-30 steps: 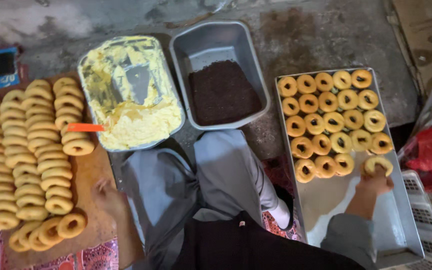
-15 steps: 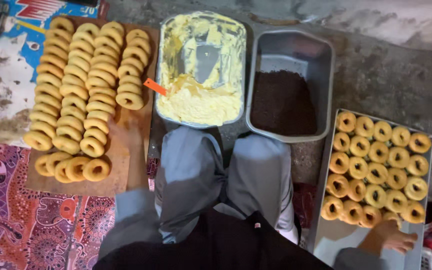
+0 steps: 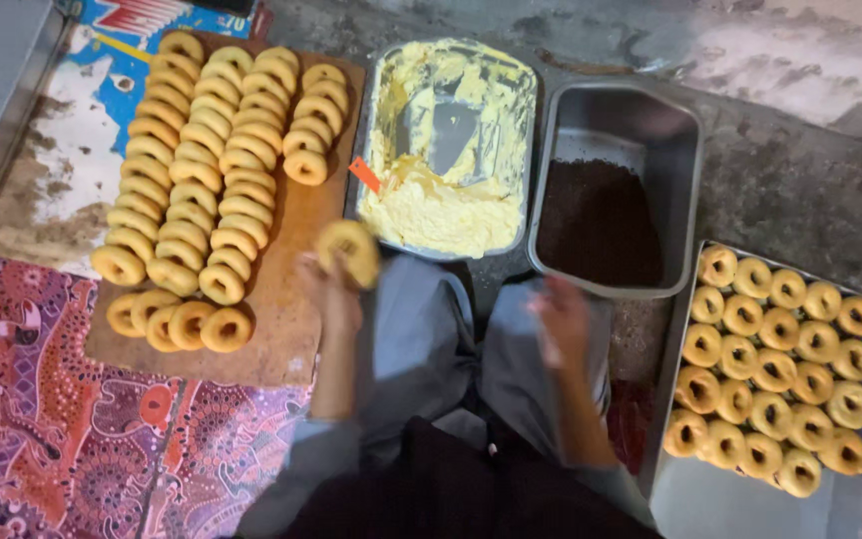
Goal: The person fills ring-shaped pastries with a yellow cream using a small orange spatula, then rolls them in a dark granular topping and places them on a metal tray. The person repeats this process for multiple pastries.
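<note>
Left hand [image 3: 329, 289] raised over the lap, fingers [image 3: 316, 268] closed around a plain ring doughnut [image 3: 349, 251], held just short of the near rim of the tray of yellow cream [image 3: 448, 150]. Right hand [image 3: 563, 317] blurred, hovering empty over the right knee; spread of its fingers cannot be told. Just left of the holding fingers, a wooden board [image 3: 286, 329] stacked with rows of plain doughnuts [image 3: 202, 190]. Beyond the right hand, touching the cream tray, a grey tub of dark brown crumbs [image 3: 601, 220]. Further right of those fingers, a flat metal tray [image 3: 710, 499] carrying finished doughnuts [image 3: 775, 369] in neat rows. Patterned cloth [image 3: 52, 419] lying under the board.
</note>
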